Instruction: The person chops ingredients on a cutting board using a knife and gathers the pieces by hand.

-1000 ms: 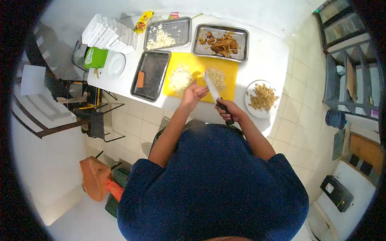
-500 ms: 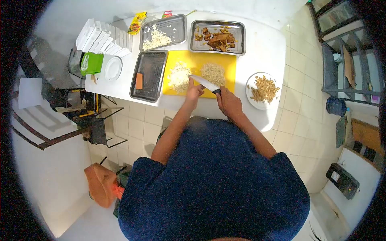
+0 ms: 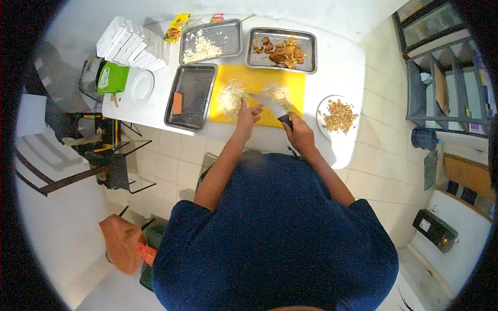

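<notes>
My right hand (image 3: 299, 131) is closed round the black handle of a knife (image 3: 274, 106), whose blade points up and left over the yellow cutting board (image 3: 249, 78). Beside the blade tip is my left hand (image 3: 248, 117), empty, with its fingers apart. Two piles of pale chopped food lie on the board: a left pile (image 3: 231, 98) just above my left hand, and a right pile (image 3: 277, 93) partly behind the blade.
Behind the board are a tray of pale bits (image 3: 211, 41) and a tray of brown pieces (image 3: 281, 50). A dark tray with an orange-brown block (image 3: 178, 103) stands left; a plate of brown strips (image 3: 339, 116) sits right. White boxes (image 3: 127, 44) line the back left.
Since a second ago the knife has swung left from the right pile, its tip now between the piles. My left hand's fingers have spread a little since half a second ago.
</notes>
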Tool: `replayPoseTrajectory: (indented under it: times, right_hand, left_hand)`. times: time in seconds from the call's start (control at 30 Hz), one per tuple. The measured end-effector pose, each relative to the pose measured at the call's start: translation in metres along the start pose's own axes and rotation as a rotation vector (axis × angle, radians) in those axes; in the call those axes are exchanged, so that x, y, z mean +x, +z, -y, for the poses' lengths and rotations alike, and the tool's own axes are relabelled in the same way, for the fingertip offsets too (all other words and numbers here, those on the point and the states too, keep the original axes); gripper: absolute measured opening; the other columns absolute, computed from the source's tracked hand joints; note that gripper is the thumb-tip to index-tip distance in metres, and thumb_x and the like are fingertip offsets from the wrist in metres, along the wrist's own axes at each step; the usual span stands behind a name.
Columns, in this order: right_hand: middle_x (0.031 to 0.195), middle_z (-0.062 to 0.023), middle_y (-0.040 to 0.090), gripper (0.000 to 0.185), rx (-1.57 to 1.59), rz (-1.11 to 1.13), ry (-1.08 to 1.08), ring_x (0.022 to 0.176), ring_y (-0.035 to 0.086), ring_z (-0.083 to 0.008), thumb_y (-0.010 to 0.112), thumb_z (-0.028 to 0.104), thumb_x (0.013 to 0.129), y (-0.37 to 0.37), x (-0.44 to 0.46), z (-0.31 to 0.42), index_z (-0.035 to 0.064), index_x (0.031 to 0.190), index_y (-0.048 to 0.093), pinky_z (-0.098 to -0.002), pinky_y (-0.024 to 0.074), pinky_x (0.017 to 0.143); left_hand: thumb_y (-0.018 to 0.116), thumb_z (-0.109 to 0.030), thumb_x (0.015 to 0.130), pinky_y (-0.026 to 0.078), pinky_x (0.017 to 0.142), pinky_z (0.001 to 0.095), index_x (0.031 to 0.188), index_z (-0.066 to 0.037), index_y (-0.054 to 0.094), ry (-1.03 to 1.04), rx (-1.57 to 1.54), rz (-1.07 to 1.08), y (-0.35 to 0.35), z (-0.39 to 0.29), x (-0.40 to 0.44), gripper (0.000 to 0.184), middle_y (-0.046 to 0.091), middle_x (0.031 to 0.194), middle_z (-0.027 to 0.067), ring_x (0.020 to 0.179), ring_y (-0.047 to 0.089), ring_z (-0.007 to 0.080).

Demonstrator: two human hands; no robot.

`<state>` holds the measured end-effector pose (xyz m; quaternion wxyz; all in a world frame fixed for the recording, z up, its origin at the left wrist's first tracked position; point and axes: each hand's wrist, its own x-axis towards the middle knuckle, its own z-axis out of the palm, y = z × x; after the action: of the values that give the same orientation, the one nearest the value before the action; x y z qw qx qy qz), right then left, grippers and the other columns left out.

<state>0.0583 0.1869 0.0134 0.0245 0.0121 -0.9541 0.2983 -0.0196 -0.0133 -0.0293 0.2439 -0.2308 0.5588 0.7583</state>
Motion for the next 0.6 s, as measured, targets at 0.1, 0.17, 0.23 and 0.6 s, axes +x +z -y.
replayPoseTrajectory:
  times: [0.1,0.17,0.23,0.6]
  right_hand:
    - [0.099,-0.0155,0.065,0.037,-0.061,0.003,-0.038,0.087,0.065,-0.0340,0.066,0.025,0.087,0.008,0.002,-0.004,0.0084,0.118,0.053,-0.0429,0.0526,0.070]
    - [0.097,-0.0166,0.065,0.039,-0.074,-0.055,-0.034,0.086,0.064,-0.0345,0.067,0.025,0.087,0.013,0.002,-0.010,0.0075,0.118,0.053,-0.0424,0.0523,0.070]
    - [0.093,-0.0178,0.066,0.040,-0.029,-0.074,-0.003,0.084,0.064,-0.0350,0.068,0.025,0.086,0.015,0.002,-0.011,0.0065,0.117,0.053,-0.0418,0.0519,0.069]
    - [0.094,-0.0209,0.064,0.044,0.163,0.129,0.267,0.088,0.063,-0.0395,0.066,0.027,0.087,-0.025,0.012,0.011,0.0071,0.121,0.047,-0.0471,0.0503,0.074]
  left_hand:
    - [0.030,-0.063,0.097,0.040,0.099,0.0400,0.139,0.006,0.037,0.029,-0.086,-0.028,0.003,-0.003,-0.002,0.081,0.052,0.135,0.0187,0.122,0.051,0.0283]
    - [0.035,-0.058,0.098,0.040,0.099,0.0396,0.143,0.001,0.035,0.060,-0.152,-0.046,0.007,-0.012,-0.009,0.074,0.049,0.138,0.0189,0.124,0.050,0.0281]
    - [0.045,-0.046,0.096,0.039,0.102,0.0420,0.144,-0.003,0.035,0.199,0.051,-0.068,0.006,-0.013,-0.011,0.066,0.045,0.141,0.0202,0.129,0.045,0.0290]
    - [0.059,-0.015,0.080,0.033,0.103,0.0610,0.149,-0.035,0.030,0.857,1.482,0.066,0.013,-0.010,-0.027,0.077,0.014,0.155,0.0231,0.137,0.020,0.0534]
